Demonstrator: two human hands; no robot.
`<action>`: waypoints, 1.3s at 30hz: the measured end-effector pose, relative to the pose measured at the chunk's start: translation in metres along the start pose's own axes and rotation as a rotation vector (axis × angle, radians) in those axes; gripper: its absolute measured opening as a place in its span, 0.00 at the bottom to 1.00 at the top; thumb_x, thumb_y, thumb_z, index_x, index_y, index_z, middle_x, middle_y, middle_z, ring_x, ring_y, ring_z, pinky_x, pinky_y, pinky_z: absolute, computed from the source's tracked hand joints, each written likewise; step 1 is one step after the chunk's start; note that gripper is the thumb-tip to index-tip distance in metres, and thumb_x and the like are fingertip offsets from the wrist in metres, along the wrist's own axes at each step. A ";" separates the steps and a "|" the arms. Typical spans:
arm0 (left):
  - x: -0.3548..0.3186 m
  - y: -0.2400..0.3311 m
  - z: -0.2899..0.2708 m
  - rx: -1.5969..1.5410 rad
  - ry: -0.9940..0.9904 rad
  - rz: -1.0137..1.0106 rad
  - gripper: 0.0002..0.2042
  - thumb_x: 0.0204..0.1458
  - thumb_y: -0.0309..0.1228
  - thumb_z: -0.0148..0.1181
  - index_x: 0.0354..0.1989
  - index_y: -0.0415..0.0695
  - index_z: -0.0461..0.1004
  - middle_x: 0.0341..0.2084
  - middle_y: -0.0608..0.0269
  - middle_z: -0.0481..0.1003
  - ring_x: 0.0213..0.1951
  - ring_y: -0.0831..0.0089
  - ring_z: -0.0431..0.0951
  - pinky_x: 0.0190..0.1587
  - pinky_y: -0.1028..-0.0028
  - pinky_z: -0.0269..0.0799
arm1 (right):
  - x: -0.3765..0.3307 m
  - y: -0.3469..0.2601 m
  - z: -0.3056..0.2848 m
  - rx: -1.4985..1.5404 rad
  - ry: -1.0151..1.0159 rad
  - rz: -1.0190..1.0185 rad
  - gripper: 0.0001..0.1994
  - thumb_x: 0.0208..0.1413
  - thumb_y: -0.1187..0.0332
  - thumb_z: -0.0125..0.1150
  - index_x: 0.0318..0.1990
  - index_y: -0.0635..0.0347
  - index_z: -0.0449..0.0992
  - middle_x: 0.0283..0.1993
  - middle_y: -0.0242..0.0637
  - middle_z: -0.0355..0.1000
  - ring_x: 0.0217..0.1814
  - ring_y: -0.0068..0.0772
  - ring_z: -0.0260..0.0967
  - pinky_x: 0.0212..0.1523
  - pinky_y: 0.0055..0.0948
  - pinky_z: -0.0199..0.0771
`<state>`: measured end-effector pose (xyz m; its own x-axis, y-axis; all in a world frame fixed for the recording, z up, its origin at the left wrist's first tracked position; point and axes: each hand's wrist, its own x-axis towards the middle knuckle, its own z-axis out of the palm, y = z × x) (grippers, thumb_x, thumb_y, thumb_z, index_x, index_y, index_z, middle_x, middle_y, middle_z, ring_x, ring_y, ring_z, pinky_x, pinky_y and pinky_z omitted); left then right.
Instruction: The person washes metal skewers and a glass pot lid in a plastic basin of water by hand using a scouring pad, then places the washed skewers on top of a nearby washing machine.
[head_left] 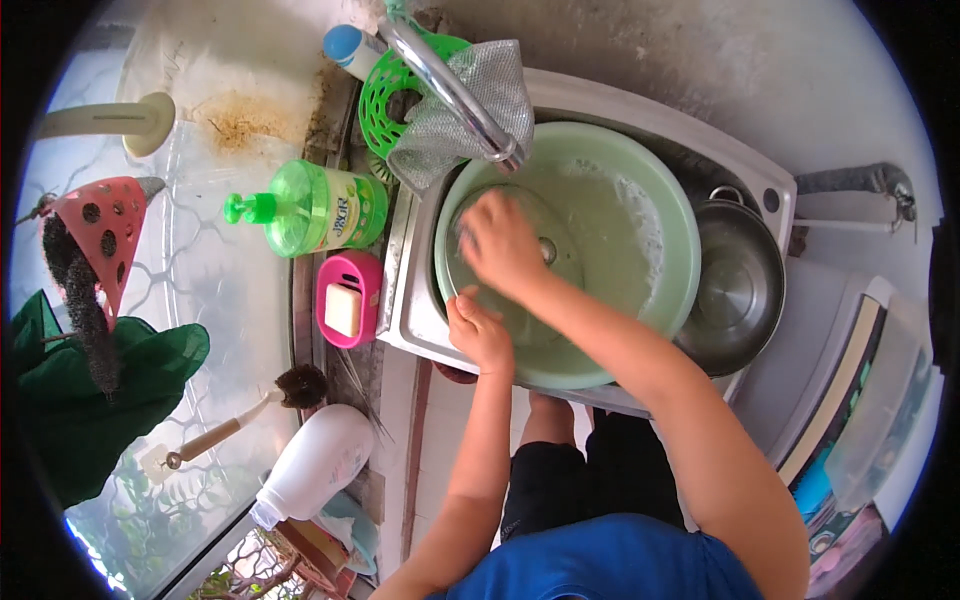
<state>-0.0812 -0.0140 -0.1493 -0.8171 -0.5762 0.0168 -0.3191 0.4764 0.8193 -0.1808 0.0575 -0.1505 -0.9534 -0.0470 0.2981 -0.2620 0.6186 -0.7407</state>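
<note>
A round clear glass lid [565,272] with a metal knob sits tilted at the left side of a pale green basin [684,240], over cloudy, sudsy water. My left hand [481,332] is closed on the lid's near-left rim. Across the lid's upper-left part lies my right hand [499,245], fingers curled down and slightly blurred. Whatever may be under those fingers is hidden. My right forearm crosses over the basin's near side.
A curved metal faucet [450,85] with a grey mesh cloth [480,105] overhangs the basin. A metal pan [735,285] stands to the right. On the left are a green pump bottle [325,208], a pink soap dish [365,270] and a white bottle [322,460].
</note>
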 end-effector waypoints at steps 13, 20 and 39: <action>0.001 -0.011 0.010 -0.293 0.109 0.033 0.29 0.63 0.52 0.30 0.28 0.37 0.68 0.10 0.63 0.67 0.19 0.73 0.69 0.23 0.71 0.64 | -0.023 -0.009 -0.014 0.360 -0.201 -0.281 0.10 0.42 0.71 0.63 0.34 0.55 0.72 0.40 0.36 0.63 0.45 0.43 0.61 0.47 0.40 0.67; -0.004 -0.003 0.004 -0.200 -0.033 -0.058 0.29 0.64 0.50 0.32 0.26 0.36 0.69 0.13 0.63 0.68 0.21 0.75 0.66 0.28 0.74 0.64 | 0.005 0.010 0.005 0.002 0.096 -0.053 0.12 0.42 0.70 0.62 0.36 0.58 0.69 0.38 0.41 0.63 0.41 0.47 0.62 0.42 0.42 0.66; 0.002 0.005 0.008 0.103 0.041 0.078 0.20 0.62 0.42 0.43 0.30 0.36 0.72 0.22 0.53 0.73 0.24 0.65 0.74 0.26 0.66 0.67 | -0.050 -0.008 -0.018 -0.301 -0.023 0.094 0.21 0.50 0.66 0.58 0.49 0.72 0.67 0.56 0.56 0.62 0.61 0.56 0.59 0.62 0.49 0.57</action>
<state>-0.0888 -0.0074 -0.1497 -0.8219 -0.5601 0.1035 -0.3045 0.5856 0.7512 -0.1280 0.0691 -0.1483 -0.9754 0.0055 0.2203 -0.1200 0.8253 -0.5518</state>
